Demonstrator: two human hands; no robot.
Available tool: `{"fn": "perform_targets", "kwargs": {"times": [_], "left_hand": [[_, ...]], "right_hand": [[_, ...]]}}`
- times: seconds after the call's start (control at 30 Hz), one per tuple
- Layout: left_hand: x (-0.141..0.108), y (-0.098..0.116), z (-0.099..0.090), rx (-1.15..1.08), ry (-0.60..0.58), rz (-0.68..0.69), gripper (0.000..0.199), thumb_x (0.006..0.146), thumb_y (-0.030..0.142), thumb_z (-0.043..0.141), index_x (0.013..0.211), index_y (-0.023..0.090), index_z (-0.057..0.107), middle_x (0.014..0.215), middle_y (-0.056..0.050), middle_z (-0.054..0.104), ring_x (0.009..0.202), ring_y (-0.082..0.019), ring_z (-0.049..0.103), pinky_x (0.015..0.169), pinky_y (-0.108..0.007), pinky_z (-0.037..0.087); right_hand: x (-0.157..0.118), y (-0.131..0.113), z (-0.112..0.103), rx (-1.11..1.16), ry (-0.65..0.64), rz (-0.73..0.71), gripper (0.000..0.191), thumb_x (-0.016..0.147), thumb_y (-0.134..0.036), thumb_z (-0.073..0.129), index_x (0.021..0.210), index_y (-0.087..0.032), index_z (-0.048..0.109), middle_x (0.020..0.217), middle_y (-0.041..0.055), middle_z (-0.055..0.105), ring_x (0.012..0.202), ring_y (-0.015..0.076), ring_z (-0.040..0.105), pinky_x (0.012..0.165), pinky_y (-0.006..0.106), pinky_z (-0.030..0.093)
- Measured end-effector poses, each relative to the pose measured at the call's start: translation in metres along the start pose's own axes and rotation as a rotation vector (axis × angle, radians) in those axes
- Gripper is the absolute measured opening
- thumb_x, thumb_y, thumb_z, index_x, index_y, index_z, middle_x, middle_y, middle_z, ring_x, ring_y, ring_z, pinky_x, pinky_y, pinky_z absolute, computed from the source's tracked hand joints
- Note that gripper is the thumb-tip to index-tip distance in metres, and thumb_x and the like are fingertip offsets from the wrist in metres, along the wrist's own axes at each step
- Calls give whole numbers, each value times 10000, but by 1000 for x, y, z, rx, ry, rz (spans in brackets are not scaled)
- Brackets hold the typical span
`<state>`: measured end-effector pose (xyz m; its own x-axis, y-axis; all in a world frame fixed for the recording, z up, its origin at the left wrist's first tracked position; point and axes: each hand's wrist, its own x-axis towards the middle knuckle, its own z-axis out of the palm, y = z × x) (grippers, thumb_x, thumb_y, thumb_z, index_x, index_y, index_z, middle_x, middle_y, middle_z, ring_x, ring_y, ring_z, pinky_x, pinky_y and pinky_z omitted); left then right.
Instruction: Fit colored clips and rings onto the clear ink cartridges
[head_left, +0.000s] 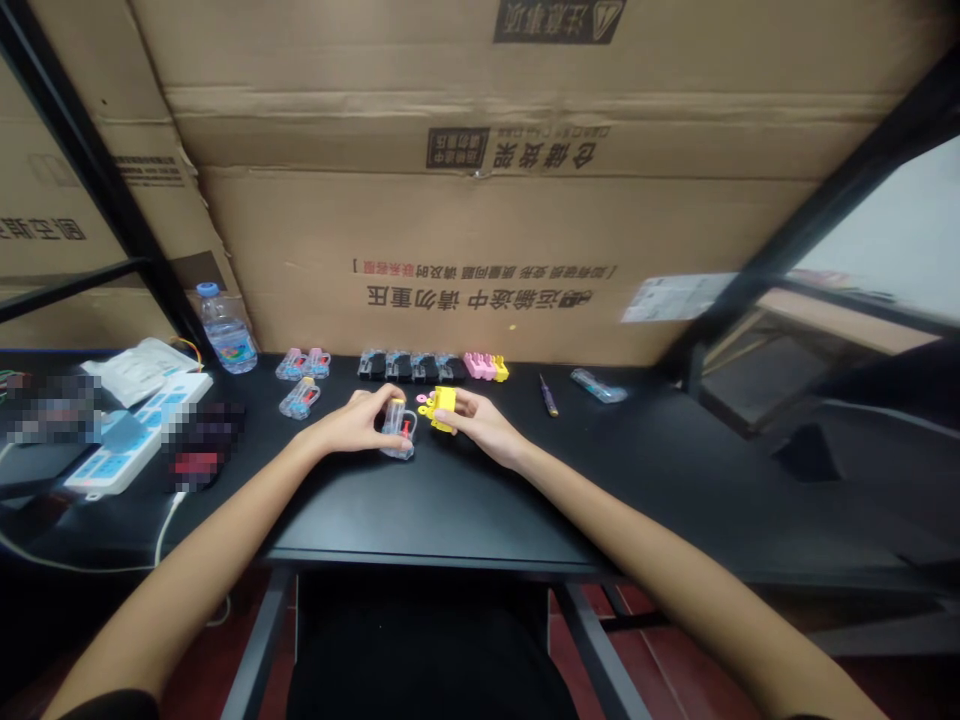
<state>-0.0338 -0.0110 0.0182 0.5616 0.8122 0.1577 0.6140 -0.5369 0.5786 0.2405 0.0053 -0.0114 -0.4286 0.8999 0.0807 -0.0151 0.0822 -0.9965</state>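
Hands: two, together over the black table point(420, 510), each closed on one item. Left hand point(349, 423) clamps one clear lock point(397, 437), its long axis running front to back, and is the nearer hand to it. Right hand point(484, 425) pinches one yellow clip point(444, 408), just beside that lock.

From the held lock: back left, three clear locks point(300, 398); straight back, four black blocks point(411, 366); back right, one pink cluster point(480, 366), one screwdriver point(549, 395), one clear packet point(598, 385); far back left, one bottle point(225, 328).
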Motion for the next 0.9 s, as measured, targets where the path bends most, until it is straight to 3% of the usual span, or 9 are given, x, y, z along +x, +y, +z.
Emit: {"fn": "perform_targets", "kwargs": {"times": [0.13, 0.27, 0.47, 0.6, 0.8, 0.9], "left_hand": [[2, -3, 10, -217, 89, 71, 649, 866, 499, 802, 1370, 256, 473, 1011, -35, 711, 887, -236, 696, 883, -393, 544], [4, -5, 19, -237, 145, 71, 647, 874, 432, 794, 1398, 256, 457, 1019, -39, 723, 884, -234, 723, 898, -403, 563], [3, -2, 16, -153, 98, 122, 532, 950, 338, 698, 1417, 241, 460, 1064, -49, 719, 931, -223, 718, 919, -387, 552], [1, 1, 13, -123, 71, 116, 554, 951, 295, 674, 1442, 236, 424, 1058, -53, 704, 918, -225, 712, 916, -393, 554], [0, 2, 22, -101, 83, 137, 627, 970, 292, 617, 1519, 229, 321, 1059, -62, 686, 865, -219, 701, 855, -386, 567], [2, 1, 26, -127, 86, 130, 683, 969, 289, 617, 1566, 232, 292, 1085, -74, 695, 869, -223, 710, 864, -395, 574]], "right_hand": [[0, 1, 1, 29, 3, -1, 503, 767, -431, 938, 1182, -205, 763, 1174, 86, 795, 1007, 227, 733, 848, 346, 581], [-1, 0, 2, -2, 4, -25, 478, 764, -444, 935, 1149, -223, 759, 1139, 71, 795, 1025, 248, 738, 909, 405, 605], [1, 4, -1, -92, 24, -128, 476, 765, -478, 923, 1123, -222, 741, 1110, 71, 791, 970, 251, 748, 916, 445, 623], [3, 8, -2, -103, 19, -148, 468, 778, -472, 909, 1134, -219, 739, 1165, 88, 786, 964, 249, 754, 908, 441, 624], [0, 11, 3, -105, -24, -130, 495, 788, -465, 904, 1189, -221, 746, 1134, 76, 800, 1031, 266, 767, 1040, 484, 585], [-2, 13, 5, -106, -23, -117, 476, 798, -472, 895, 1172, -213, 757, 1089, 72, 797, 959, 259, 767, 997, 480, 601]]}}
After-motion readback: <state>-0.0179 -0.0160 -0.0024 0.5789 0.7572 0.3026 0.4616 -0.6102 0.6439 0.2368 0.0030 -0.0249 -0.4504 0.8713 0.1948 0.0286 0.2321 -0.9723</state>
